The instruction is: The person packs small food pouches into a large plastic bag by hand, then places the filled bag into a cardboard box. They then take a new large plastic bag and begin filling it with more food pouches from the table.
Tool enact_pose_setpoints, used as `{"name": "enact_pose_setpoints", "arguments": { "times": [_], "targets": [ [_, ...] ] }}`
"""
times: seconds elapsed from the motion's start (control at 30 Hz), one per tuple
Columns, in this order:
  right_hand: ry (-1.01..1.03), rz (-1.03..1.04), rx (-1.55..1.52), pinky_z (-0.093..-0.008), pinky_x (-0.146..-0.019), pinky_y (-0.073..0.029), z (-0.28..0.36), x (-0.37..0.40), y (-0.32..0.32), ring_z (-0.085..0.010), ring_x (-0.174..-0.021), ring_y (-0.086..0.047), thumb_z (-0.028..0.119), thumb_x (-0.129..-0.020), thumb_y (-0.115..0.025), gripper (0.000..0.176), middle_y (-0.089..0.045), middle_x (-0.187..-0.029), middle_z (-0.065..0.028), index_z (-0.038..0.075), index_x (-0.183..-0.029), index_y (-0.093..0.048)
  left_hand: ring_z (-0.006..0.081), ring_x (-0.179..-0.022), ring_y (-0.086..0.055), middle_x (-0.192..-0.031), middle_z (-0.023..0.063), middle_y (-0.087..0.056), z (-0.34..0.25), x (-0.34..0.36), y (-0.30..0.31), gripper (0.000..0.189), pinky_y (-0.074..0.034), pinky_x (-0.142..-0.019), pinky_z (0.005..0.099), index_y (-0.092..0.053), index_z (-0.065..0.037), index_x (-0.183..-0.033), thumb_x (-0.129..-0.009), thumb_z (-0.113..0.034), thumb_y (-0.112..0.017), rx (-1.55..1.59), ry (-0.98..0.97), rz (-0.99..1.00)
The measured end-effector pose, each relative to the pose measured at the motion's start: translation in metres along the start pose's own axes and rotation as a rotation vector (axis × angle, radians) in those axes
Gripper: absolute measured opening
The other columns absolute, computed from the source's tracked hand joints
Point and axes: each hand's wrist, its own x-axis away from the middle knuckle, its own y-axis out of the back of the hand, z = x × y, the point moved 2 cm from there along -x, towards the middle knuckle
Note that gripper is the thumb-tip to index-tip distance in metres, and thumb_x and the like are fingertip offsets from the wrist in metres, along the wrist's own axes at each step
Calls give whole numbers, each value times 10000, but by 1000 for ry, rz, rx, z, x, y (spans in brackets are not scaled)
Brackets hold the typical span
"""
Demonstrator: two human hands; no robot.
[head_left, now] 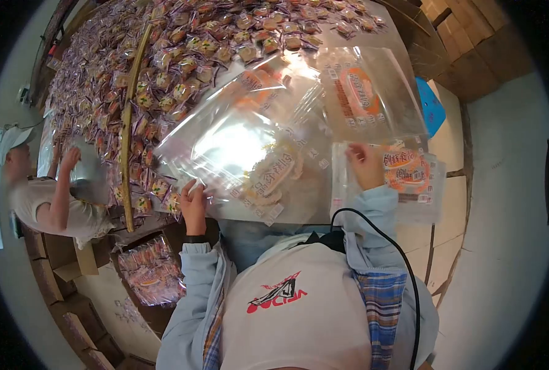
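My left hand point(193, 208) is at the lower left edge of a large clear plastic bag point(274, 176) with orange print, which lies slanted on the table under strong glare. The fingers of that hand are partly spread, beside the nearest wrapped snacks point(161, 187). On the right, my right hand point(365, 165) rests over a stack of printed plastic bags point(419, 206). Its fingers curl in near the stack's upper left; whether they pinch a bag edge is hard to see. Another printed clear bag point(364, 92) lies flat just beyond.
A heap of small wrapped snacks point(188, 43) covers the far and left table, crossed by a wooden strip point(132, 117). Another person point(58, 197) stands at left. Below is a carton holding packed bags point(151, 271). A blue plastic piece point(432, 108) sits right; a black cable point(407, 259) crosses my right sleeve.
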Motion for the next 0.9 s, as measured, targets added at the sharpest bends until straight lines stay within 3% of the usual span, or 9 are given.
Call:
{"name": "enact_pose_setpoints", "arguments": {
  "times": [0.2, 0.3, 0.4, 0.5, 0.6, 0.7, 0.8, 0.83, 0.9],
  "targets": [
    [-95, 71, 2, -403, -835, -558, 2, 0, 28, -290, -967, -707, 215, -869, -781, 397, -740, -1102, -149, 49, -1219, -698, 206, -1027, -667, -1440, 194, -552, -15, 12, -2, 671, -584, -741, 333, -411, -45, -1500, -941, -174, -759, -293, -120, -118],
    [61, 195, 87, -365, -845, -555, 1, 32, 1, -258, -1039, -678, 223, -808, -847, 532, -693, -1234, -119, 72, -1285, -668, 335, -1260, -587, -1588, 246, -382, -25, 24, -18, 859, -546, -949, 486, -349, -39, -1568, -882, -237, -825, -484, -363, -119],
    [295, 246, 244, -448, -1036, -450, 12, 59, -30, -293, -1216, -605, 291, -752, -868, 603, -674, -1280, -102, 115, -1296, -677, 439, -1426, -439, -1607, 301, -340, -32, 31, -41, 983, -352, -1139, 626, -302, -26, -1603, -853, -361, -842, -1156, -813, -224],
    [399, 302, 459, -515, -1117, -354, 26, 80, -46, -272, -1280, -570, 302, -741, -861, 568, -678, -1278, -58, 159, -1265, -694, 462, -1494, -341, -1614, 304, -341, -29, 39, -69, 1049, -195, -1196, 677, -313, -6, -1597, -823, -496, -824, -1384, -827, -34],
    [482, 327, 504, -568, -1119, -322, 8, 87, -53, -248, -1282, -567, 266, -765, -831, 386, -678, -1268, -13, 181, -1129, -736, 429, -1501, -349, -1579, 258, -432, -5, 45, -93, 916, -224, -1188, 678, -454, -31, -1537, -843, -526, -789, -1469, -592, 226],
    [519, 341, 475, -586, -1104, -326, -4, 82, -51, -250, -1270, -572, 203, -789, -795, 190, -674, -1255, 9, 182, -972, -751, 409, -1440, -441, -1535, 215, -509, 16, 53, -109, 693, -251, -1163, 695, -603, -65, -1424, -883, -466, -766, -1489, -657, 348],
    [537, 167, 367, -587, -1093, -326, 2, 69, -38, -254, -1250, -576, 153, -793, -768, 98, -675, -1239, 7, 182, -884, -750, 398, -1351, -526, -1492, 202, -553, 26, 41, -106, 472, -314, -1156, 626, -698, -74, -1281, -911, -361, -756, -1490, -652, 375],
    [544, 98, 382, -583, -1087, -325, 14, 65, -25, -253, -1235, -578, 146, -784, -764, 110, -678, -1234, 9, 187, -886, -754, 405, -1276, -566, -1441, 219, -580, 17, 35, -104, 423, -366, -1141, 547, -679, -46, -1262, -912, -270, -756, -1250, -602, 396],
    [553, -28, 392, -571, -1073, -330, 33, 57, 1, -260, -1217, -578, 134, -776, -763, 114, -679, -1232, 2, 189, -876, -756, 407, -1289, -555, -1415, 233, -587, 0, 26, -102, 450, -381, -1136, 502, -647, -25, -1295, -920, -249, -753, -1135, -750, 198]
  ]
}}
